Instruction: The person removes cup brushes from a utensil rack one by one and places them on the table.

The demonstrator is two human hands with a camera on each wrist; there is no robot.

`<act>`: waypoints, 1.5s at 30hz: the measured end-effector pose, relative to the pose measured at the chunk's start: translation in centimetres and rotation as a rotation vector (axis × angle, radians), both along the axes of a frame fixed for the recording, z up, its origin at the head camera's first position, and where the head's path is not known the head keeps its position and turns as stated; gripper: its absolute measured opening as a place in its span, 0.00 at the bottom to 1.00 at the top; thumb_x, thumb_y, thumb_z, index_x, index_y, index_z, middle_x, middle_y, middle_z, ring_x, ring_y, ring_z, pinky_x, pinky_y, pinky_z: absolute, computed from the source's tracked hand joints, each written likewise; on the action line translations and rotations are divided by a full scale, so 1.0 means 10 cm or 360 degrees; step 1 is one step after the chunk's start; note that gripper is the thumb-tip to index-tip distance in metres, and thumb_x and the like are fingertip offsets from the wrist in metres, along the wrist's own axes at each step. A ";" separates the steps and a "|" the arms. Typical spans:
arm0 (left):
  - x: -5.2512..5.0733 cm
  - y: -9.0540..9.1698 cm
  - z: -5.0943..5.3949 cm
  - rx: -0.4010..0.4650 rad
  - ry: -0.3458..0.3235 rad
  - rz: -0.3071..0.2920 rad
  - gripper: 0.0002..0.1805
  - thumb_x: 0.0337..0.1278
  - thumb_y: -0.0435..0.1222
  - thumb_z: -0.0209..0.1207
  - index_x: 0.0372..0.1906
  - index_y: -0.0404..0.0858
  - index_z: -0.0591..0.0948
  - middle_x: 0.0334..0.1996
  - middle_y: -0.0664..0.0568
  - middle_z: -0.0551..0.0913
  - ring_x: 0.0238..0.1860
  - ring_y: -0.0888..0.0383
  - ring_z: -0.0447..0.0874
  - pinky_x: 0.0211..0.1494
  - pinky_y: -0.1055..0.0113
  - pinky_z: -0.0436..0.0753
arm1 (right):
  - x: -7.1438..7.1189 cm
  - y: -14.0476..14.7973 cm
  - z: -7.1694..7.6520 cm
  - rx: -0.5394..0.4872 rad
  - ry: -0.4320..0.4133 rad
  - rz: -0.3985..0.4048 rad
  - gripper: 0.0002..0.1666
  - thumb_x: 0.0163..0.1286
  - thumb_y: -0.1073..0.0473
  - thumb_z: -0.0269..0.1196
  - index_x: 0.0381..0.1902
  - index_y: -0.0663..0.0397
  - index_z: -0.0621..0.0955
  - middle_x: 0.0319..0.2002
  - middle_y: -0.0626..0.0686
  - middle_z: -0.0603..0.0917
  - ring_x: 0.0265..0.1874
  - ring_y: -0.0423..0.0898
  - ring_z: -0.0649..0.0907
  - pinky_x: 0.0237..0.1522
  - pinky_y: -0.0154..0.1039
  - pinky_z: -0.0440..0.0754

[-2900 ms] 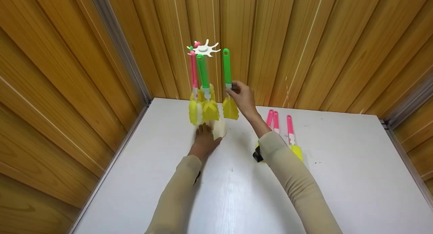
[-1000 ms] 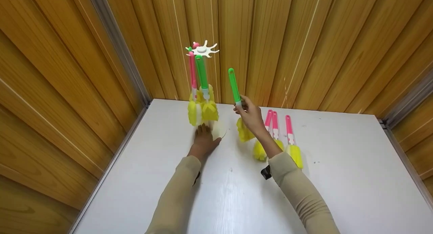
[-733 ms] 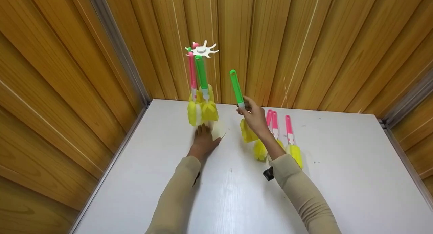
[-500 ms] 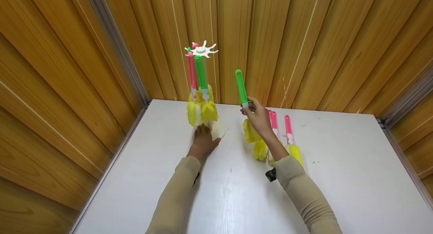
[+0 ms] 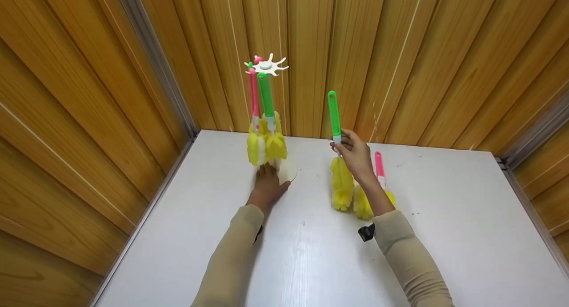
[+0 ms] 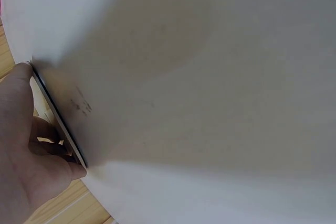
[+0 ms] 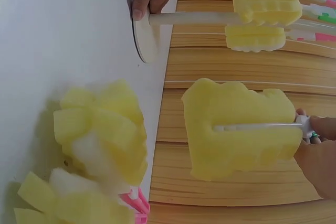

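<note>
The green brush [image 5: 334,116], right of the head view's centre, is pinched by the right hand [image 5: 357,158], well apart from the stand [image 5: 266,66], whose base [image 7: 147,39] the spread left hand [image 5: 267,187] presses; behind runs the edge of the table [image 5: 306,258].

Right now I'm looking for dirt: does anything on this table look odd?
Yes: small dark specks on the white table, right of the lying brushes, break its plain surface; whether dirt or scuffs, I can't tell.

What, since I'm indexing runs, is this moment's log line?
left hand: on rack base; right hand: grips green-handled brush; rack: hanging brushes; table: pink-handled brushes
</note>
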State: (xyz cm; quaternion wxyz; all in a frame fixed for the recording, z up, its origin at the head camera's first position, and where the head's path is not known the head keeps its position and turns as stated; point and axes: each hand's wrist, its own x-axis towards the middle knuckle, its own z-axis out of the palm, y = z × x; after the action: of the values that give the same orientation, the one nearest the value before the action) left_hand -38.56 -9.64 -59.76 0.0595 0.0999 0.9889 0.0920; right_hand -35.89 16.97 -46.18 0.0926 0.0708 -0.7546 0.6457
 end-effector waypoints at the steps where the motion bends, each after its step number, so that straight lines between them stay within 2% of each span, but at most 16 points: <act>1: 0.00 0.00 0.00 -0.0003 0.0002 0.0000 0.50 0.74 0.61 0.47 0.78 0.24 0.52 0.76 0.29 0.53 0.78 0.35 0.50 0.80 0.47 0.53 | 0.00 0.02 0.00 0.0003 -0.0015 0.0000 0.28 0.73 0.73 0.59 0.69 0.66 0.71 0.57 0.70 0.81 0.54 0.59 0.85 0.53 0.39 0.84; 7: 0.00 0.00 0.00 -0.0048 0.0012 -0.0011 0.49 0.75 0.61 0.45 0.77 0.23 0.51 0.77 0.28 0.52 0.78 0.34 0.50 0.80 0.47 0.53 | 0.04 0.11 0.00 -0.0030 -0.0108 0.0005 0.28 0.73 0.73 0.60 0.70 0.68 0.71 0.59 0.69 0.81 0.57 0.59 0.84 0.54 0.38 0.83; 12: 0.00 0.01 -0.02 -0.0021 0.0011 -0.0005 0.50 0.74 0.61 0.46 0.78 0.24 0.51 0.76 0.29 0.52 0.78 0.35 0.50 0.79 0.47 0.54 | 0.07 0.15 -0.03 -0.0061 -0.0150 -0.0003 0.28 0.72 0.71 0.62 0.68 0.69 0.72 0.59 0.68 0.81 0.56 0.56 0.84 0.53 0.37 0.84; 17: 0.00 0.02 -0.03 -0.0006 0.0020 0.0004 0.50 0.74 0.61 0.47 0.78 0.26 0.50 0.76 0.30 0.52 0.78 0.36 0.50 0.80 0.47 0.53 | 0.11 0.22 -0.07 -0.0042 -0.0134 -0.0025 0.26 0.72 0.69 0.64 0.67 0.68 0.75 0.58 0.67 0.81 0.52 0.52 0.86 0.50 0.34 0.85; 22: 0.01 0.02 -0.02 0.0006 0.0003 0.0001 0.50 0.74 0.61 0.47 0.78 0.25 0.50 0.76 0.30 0.52 0.78 0.35 0.50 0.80 0.47 0.53 | 0.19 0.31 -0.07 0.0025 -0.0118 -0.0084 0.26 0.71 0.66 0.66 0.66 0.64 0.77 0.55 0.65 0.84 0.50 0.51 0.87 0.49 0.39 0.86; 29: -0.01 0.00 -0.01 0.0084 -0.0070 0.0019 0.51 0.74 0.61 0.46 0.78 0.24 0.48 0.78 0.29 0.47 0.79 0.35 0.44 0.81 0.47 0.49 | 0.27 0.42 -0.04 0.0031 -0.0127 -0.0176 0.26 0.71 0.64 0.67 0.65 0.62 0.78 0.54 0.64 0.85 0.50 0.49 0.87 0.47 0.34 0.85; 36: 0.00 -0.01 0.00 0.0058 -0.0036 0.0047 0.51 0.73 0.62 0.47 0.79 0.25 0.49 0.78 0.30 0.49 0.79 0.36 0.46 0.80 0.48 0.50 | 0.29 0.48 -0.05 0.0020 -0.0166 -0.0238 0.26 0.71 0.63 0.67 0.65 0.62 0.78 0.54 0.63 0.84 0.47 0.41 0.86 0.47 0.32 0.85; 45: 0.02 0.02 0.01 0.0098 -0.0046 0.0053 0.51 0.74 0.61 0.48 0.79 0.25 0.48 0.78 0.30 0.47 0.79 0.36 0.45 0.81 0.48 0.49 | 0.37 0.66 -0.09 -0.0055 -0.0217 -0.0270 0.28 0.74 0.62 0.64 0.69 0.63 0.74 0.57 0.63 0.82 0.48 0.40 0.86 0.50 0.32 0.84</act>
State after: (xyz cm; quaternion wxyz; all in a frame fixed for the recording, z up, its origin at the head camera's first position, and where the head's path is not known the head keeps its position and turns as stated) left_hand -38.31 -9.48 -59.67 0.0691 0.0839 0.9862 0.1247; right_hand -32.16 23.60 -47.10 0.0965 -0.0392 -0.7511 0.6519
